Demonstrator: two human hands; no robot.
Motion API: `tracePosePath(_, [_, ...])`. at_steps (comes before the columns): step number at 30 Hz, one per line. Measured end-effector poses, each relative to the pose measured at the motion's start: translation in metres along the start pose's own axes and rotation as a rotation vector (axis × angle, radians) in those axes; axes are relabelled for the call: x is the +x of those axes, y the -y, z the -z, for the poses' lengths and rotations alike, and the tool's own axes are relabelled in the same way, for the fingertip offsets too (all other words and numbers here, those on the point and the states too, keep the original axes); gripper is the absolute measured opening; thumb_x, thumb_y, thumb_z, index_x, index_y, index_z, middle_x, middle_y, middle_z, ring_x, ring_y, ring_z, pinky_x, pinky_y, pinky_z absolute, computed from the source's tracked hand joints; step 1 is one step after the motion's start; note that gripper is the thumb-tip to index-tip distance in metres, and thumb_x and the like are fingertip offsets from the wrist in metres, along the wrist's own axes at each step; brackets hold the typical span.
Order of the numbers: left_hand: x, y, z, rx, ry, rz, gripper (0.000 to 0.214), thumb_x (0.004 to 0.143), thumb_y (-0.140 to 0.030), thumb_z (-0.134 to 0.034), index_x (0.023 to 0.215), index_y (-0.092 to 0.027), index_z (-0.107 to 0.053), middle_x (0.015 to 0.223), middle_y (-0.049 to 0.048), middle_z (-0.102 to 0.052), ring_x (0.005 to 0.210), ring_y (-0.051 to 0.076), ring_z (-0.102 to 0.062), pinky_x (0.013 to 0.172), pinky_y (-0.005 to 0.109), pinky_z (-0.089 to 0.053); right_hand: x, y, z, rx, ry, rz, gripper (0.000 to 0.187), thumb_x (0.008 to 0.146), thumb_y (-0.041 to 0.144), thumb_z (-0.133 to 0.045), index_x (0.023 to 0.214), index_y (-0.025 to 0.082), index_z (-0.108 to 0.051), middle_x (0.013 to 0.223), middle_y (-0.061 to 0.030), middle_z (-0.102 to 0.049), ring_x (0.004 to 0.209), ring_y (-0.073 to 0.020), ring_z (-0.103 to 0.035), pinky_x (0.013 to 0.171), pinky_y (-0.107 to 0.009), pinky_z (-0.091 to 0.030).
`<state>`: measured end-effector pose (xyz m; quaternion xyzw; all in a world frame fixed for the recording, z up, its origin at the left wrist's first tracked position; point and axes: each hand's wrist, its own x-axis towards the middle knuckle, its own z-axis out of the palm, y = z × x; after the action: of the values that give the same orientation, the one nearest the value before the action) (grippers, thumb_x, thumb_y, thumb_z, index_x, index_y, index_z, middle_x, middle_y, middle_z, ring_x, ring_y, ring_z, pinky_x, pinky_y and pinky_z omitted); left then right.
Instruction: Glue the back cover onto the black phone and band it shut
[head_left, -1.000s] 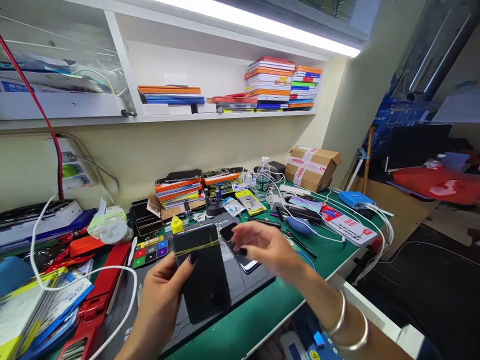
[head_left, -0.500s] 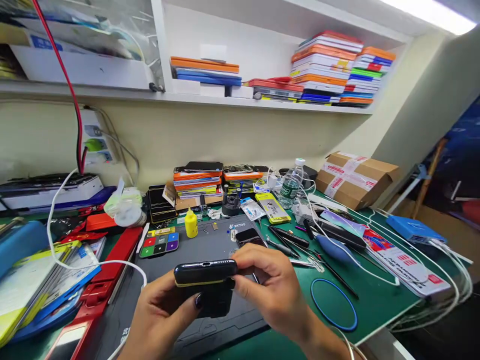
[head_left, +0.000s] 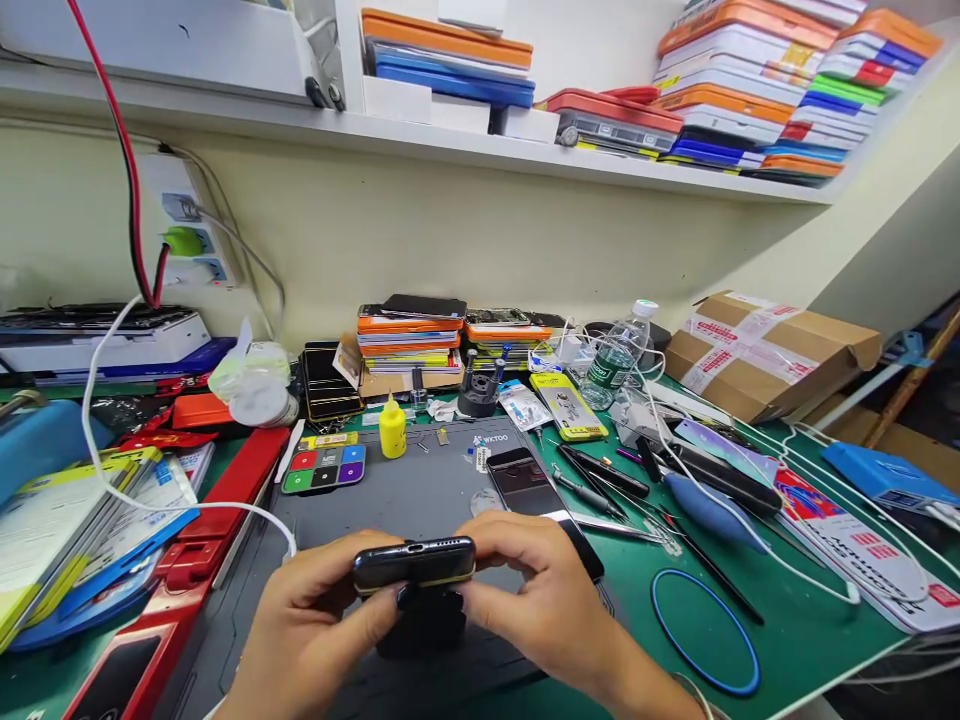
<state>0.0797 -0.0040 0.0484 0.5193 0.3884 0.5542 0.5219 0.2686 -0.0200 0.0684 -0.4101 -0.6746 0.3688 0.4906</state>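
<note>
Phone [head_left: 414, 566] sits at the lower centre of the frame, clamped at its sides between both hands, left hand [head_left: 311, 615] and right hand [head_left: 544, 595], thumbs pressing below. Should either grip slacken, I reckon it would slide onto the grey mat [head_left: 345, 515]; a careless right-hand swing could knock the second phone [head_left: 523, 484] just beyond.

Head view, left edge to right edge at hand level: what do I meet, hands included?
Yellow-and-blue packets → left hand → phone gripped between the hands → right hand → blue ring → red-and-white packet.
</note>
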Motion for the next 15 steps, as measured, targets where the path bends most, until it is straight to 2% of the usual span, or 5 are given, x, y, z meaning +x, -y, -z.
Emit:
tracePosePath(3, [0.000,0.001,0.009,0.128,0.069,-0.067,0.029,0.071,-0.032,-0.081,0.099,-0.034,-0.076,0.093,-0.0020,-0.074,0.081,0.012,-0.071,0.073,0.010,-0.053,-0.001,-0.001,-0.001,-0.017,0.005,-0.001,0.017,0.076,0.006,-0.067,0.084,0.017,-0.078,0.081,-0.0028,-0.072,0.074,-0.0091,-0.066,0.070,-0.014,-0.053])
tracePosePath(6, [0.008,-0.006,0.027,0.462,0.233,-0.390,0.057,0.080,-0.028,-0.075,0.131,-0.044,-0.054,0.102,-0.0049,-0.074,0.091,0.012,-0.072,0.085,0.014,-0.054,-0.004,0.001,0.000,-0.059,0.017,0.005,0.015,0.073,0.004,-0.068,0.079,0.016,-0.075,0.080,-0.0012,-0.071,0.073,-0.0088,-0.066,0.070,-0.014,-0.052])
tracePosePath(10, [0.020,-0.028,0.039,0.818,0.382,-0.825,0.031,0.088,-0.025,-0.065,0.117,-0.029,-0.057,0.093,-0.0019,-0.074,0.079,0.010,-0.073,0.077,0.009,-0.054,-0.010,0.005,0.004,-0.172,-0.053,0.086,0.037,0.070,0.003,-0.073,0.102,0.019,-0.070,0.085,0.0033,-0.073,0.077,-0.0068,-0.070,0.076,-0.011,-0.053])
tracePosePath(12, [0.024,-0.038,0.038,0.872,0.473,-0.903,0.023,0.091,-0.023,-0.061,0.113,-0.026,-0.056,0.094,-0.0005,-0.074,0.080,0.009,-0.072,0.077,0.008,-0.052,-0.012,0.006,0.006,-0.278,-0.109,0.194,0.053,0.070,0.003,-0.074,0.118,0.022,-0.062,0.093,0.0042,-0.074,0.082,-0.0063,-0.070,0.083,-0.011,-0.052])
tracePosePath(15, [0.026,-0.042,0.040,0.954,0.507,-0.953,0.029,0.092,-0.023,-0.060,0.120,-0.023,-0.052,0.098,0.0026,-0.073,0.083,0.010,-0.072,0.079,0.009,-0.052,-0.011,0.006,0.009,-0.413,-0.088,0.386,0.046,0.077,0.007,-0.071,0.118,0.023,-0.058,0.098,0.0022,-0.072,0.083,-0.0079,-0.068,0.081,-0.015,-0.052])
